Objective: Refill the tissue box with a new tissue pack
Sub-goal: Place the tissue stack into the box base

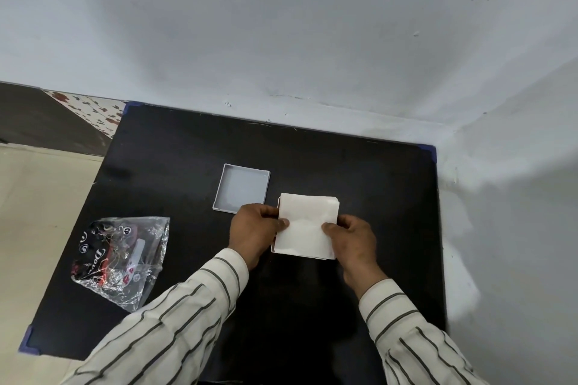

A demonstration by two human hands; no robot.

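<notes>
A white square stack of tissues [308, 222] lies on top of a white tissue box, whose rim [274, 249] shows only along the left and front edges. My left hand [255, 230] grips the stack's left edge with the thumb on top. My right hand [352, 239] holds its right edge the same way. The box's grey-white square lid [241, 188] lies upside down on the table, just behind and left of the stack.
The black table [359, 181] stands in a corner against pale walls at the back and right. A crumpled clear plastic wrapper with dark print [120, 255] lies at the table's front left. Beige floor is beyond the left edge.
</notes>
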